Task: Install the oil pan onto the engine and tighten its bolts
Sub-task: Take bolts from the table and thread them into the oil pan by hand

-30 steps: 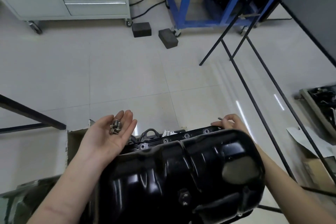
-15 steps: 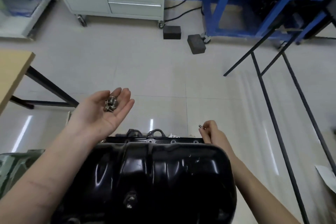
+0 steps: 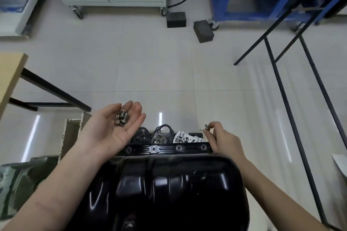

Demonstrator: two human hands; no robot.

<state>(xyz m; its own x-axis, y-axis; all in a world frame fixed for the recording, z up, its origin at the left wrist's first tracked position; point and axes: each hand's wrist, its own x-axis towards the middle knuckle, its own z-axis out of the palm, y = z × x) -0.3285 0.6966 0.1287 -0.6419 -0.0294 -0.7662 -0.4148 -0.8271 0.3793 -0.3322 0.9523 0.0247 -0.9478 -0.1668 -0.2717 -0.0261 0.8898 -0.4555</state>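
Black oil pan (image 3: 169, 189) between hands: left hand (image 3: 110, 129) spread (cupping bolts (image 3: 122, 120)), right hand (image 3: 223, 139) pinching bolt (image 3: 206, 126).

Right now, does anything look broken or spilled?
No, nothing stands out. The oil pan sits level, loose bolts rest in the left hand, and the right hand pinches one bolt.
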